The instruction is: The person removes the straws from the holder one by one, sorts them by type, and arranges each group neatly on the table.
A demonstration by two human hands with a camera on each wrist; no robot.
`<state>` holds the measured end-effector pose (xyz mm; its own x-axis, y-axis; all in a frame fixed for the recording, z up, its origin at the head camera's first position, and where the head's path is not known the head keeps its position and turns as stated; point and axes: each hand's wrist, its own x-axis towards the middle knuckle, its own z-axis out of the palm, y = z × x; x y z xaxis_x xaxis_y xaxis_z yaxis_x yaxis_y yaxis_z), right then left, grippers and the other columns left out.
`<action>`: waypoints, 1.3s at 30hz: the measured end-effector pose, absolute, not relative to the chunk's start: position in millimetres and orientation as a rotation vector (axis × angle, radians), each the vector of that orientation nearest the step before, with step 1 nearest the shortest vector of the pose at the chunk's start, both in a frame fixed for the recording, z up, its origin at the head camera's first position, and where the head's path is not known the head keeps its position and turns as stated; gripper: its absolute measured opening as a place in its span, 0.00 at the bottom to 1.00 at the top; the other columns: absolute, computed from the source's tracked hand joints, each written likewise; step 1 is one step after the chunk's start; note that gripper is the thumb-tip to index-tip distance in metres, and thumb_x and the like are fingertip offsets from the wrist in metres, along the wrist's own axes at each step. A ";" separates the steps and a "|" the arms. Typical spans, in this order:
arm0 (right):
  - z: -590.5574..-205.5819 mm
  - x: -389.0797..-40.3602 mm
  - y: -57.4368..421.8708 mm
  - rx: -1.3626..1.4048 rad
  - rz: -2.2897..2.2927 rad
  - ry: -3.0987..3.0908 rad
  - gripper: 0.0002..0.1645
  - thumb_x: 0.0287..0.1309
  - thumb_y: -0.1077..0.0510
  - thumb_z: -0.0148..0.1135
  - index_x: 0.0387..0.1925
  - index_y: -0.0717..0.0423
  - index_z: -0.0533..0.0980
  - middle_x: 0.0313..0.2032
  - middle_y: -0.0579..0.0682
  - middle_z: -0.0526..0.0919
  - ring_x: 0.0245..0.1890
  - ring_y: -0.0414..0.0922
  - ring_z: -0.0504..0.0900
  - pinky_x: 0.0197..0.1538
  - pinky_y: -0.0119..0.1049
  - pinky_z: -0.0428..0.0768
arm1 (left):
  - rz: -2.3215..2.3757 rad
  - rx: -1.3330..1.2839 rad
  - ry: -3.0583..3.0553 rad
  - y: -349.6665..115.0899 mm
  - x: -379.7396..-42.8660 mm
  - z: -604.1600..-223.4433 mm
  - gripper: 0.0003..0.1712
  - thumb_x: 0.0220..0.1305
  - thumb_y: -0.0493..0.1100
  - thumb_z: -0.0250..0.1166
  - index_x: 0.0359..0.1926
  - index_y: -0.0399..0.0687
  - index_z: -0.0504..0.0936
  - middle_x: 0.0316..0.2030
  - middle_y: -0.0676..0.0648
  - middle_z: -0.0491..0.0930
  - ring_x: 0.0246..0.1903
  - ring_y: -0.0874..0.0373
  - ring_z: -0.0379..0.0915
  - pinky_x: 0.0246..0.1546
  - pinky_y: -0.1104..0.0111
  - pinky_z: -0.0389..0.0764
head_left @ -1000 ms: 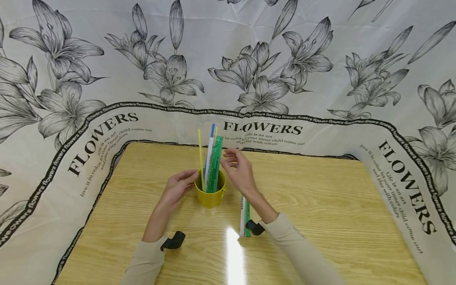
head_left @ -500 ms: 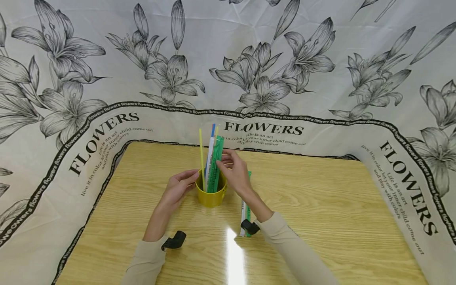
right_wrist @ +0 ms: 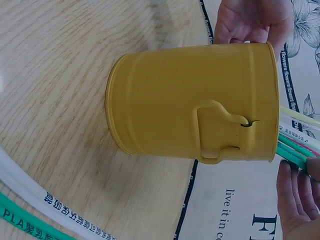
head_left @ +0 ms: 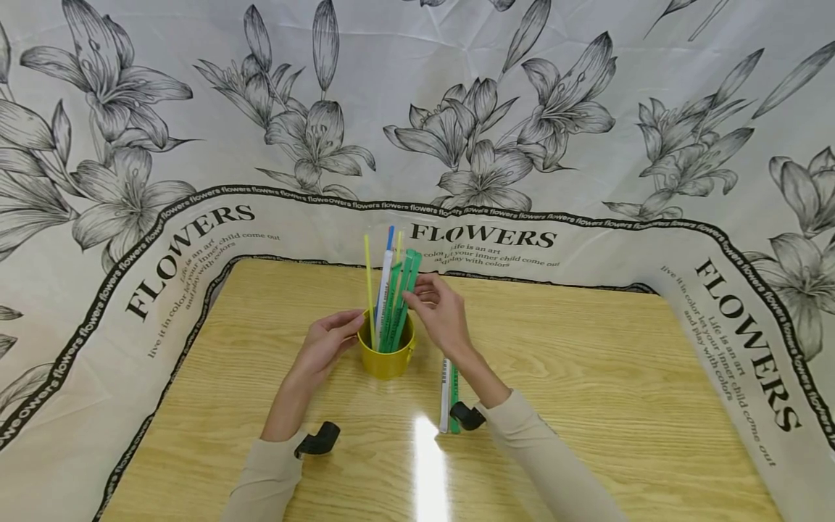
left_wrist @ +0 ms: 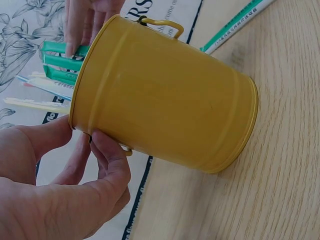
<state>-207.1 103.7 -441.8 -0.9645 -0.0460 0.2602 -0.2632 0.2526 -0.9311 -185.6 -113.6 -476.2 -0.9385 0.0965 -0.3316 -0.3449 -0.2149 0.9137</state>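
A yellow metal bucket with small side handles stands upright on the table, several straws leaning inside it. My left hand pinches its rim by the left-side handle, thumb above and fingers below in the left wrist view. Green-wrapped straws tilt to the right in the bucket; my right hand pinches one or more of them between thumb and fingers. Beside these stand a white-wrapped straw and a yellow straw. The straws' lower ends are hidden inside the bucket.
A white-wrapped straw and a green-wrapped straw lie side by side on the wooden table, partly under my right forearm. A flower-printed cloth hangs behind the table and along both sides.
My right hand first closed in on the green-wrapped straws, then shifted slightly right. Their tops now lean right and are spread apart from the white one. My left hand stayed on the bucket.
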 end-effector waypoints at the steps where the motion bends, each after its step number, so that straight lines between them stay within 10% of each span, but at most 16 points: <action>1: -441.3 -207.1 104.1 0.289 1.802 -2.333 0.16 0.65 0.63 0.70 0.50 0.67 0.78 0.43 0.62 0.84 0.44 0.55 0.86 0.49 0.35 0.86 | 2.228 -0.294 1.760 -113.5 -185.7 -476.4 0.22 0.75 0.38 0.63 0.64 0.33 0.77 0.58 0.42 0.79 0.49 0.59 0.77 0.49 0.73 0.81; 12: -424.7 -206.5 117.7 0.304 1.869 -2.225 0.16 0.69 0.64 0.65 0.54 0.69 0.76 0.46 0.64 0.81 0.44 0.59 0.85 0.46 0.46 0.87 | 2.240 -0.286 1.759 -112.8 -185.7 -477.0 0.21 0.75 0.37 0.63 0.64 0.32 0.77 0.55 0.44 0.80 0.47 0.61 0.78 0.51 0.71 0.81; 19: -414.1 -209.2 135.2 0.204 1.985 -2.115 0.18 0.71 0.64 0.63 0.57 0.69 0.74 0.46 0.60 0.79 0.37 0.44 0.87 0.42 0.52 0.88 | 2.238 -0.268 1.761 -112.2 -186.9 -476.7 0.22 0.75 0.38 0.63 0.64 0.31 0.76 0.56 0.43 0.79 0.48 0.60 0.78 0.51 0.71 0.81; 39: -413.7 -213.0 180.4 -0.085 2.119 -2.034 0.24 0.72 0.60 0.63 0.62 0.70 0.72 0.45 0.51 0.79 0.38 0.40 0.83 0.47 0.41 0.87 | 2.242 -0.284 1.746 -112.2 -185.9 -475.3 0.22 0.75 0.37 0.62 0.65 0.31 0.76 0.57 0.42 0.79 0.49 0.59 0.78 0.56 0.66 0.80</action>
<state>-213.0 180.4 -413.7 -0.9778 0.1849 0.0986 -0.1060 -0.0306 -0.9939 -185.9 -112.2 -475.3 -0.9402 0.1019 -0.3251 -0.3402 -0.2270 0.9125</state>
